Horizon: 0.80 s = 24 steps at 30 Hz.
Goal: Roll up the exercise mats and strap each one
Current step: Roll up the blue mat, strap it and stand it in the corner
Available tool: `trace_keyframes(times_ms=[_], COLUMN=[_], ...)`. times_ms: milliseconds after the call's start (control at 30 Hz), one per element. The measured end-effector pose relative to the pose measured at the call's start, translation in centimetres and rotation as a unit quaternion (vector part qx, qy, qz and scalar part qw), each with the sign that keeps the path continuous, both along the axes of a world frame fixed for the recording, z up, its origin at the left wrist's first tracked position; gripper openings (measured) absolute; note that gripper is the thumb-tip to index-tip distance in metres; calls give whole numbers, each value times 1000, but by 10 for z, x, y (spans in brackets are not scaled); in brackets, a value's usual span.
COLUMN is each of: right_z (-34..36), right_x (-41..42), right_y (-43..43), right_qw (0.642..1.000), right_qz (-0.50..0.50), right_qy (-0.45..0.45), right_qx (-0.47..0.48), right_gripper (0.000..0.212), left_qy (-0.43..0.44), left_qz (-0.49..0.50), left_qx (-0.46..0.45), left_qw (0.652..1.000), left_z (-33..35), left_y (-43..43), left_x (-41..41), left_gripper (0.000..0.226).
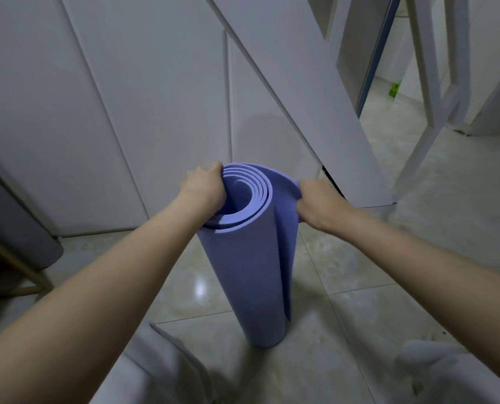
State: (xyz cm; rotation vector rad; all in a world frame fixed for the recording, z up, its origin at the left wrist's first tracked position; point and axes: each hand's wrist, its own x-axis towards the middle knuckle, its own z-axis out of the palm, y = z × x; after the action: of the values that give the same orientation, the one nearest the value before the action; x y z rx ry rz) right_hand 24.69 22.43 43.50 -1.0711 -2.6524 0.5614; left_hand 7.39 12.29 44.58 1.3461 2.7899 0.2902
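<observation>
Hands gripping upright, seemingly foam mat roll

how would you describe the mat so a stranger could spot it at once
Look at the pale tiled floor in front of the white cupboard doors. A mat stands there on end, rolled into a tube, with the left hand gripping its top rim and the right hand holding its loose outer flap. It is the only purple thing in view.
</observation>
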Motion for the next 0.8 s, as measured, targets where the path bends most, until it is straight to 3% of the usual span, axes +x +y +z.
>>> trace_keyframes(times_ms=[100, 167, 267, 367, 433, 533, 600, 700, 800], right_z=[-4, -1, 12, 26, 28, 26, 27, 31, 27], right_x=[-7, -8, -8, -10, -12, -10, -9, -9, -13], right_y=[-28, -31, -29, -31, -27, -19, -18, -20, -20], right_qw=[999, 998, 981, 963, 966, 980, 984, 987, 987], right_qz=[46, 48, 36, 8, 5, -36, -53, -50, -62], right_qy=[-24, -9, 44, 19, -18, -25, -29, -56, -79], right_qx=[2, -50, -185, -270, -258, -192, -167, -141, -125], right_gripper=[6, 11, 32, 68, 63, 20, 5, 8, 47], left_qy=[0, -7, -23, -40, -68, -130, -156, -177, -187], left_qz=[14, 22, 31, 29, 19, 8, -2, -38, -57], left_qx=[-5, -12, -11, -2, -4, -34, -22, 45, 54], left_qw=[1000, 1000, 999, 999, 997, 991, 987, 982, 979], left_z=[0, 3, 5, 10, 13, 19, 16, 6, 2], left_y=[5, 5, 4, 8, 9, 3, 2, 4, 3], left_x=[1, 1, 4, 15, 20, 23, 23, 26, 25], left_gripper=[34, 34, 35, 36, 37, 31, 36, 55, 62])
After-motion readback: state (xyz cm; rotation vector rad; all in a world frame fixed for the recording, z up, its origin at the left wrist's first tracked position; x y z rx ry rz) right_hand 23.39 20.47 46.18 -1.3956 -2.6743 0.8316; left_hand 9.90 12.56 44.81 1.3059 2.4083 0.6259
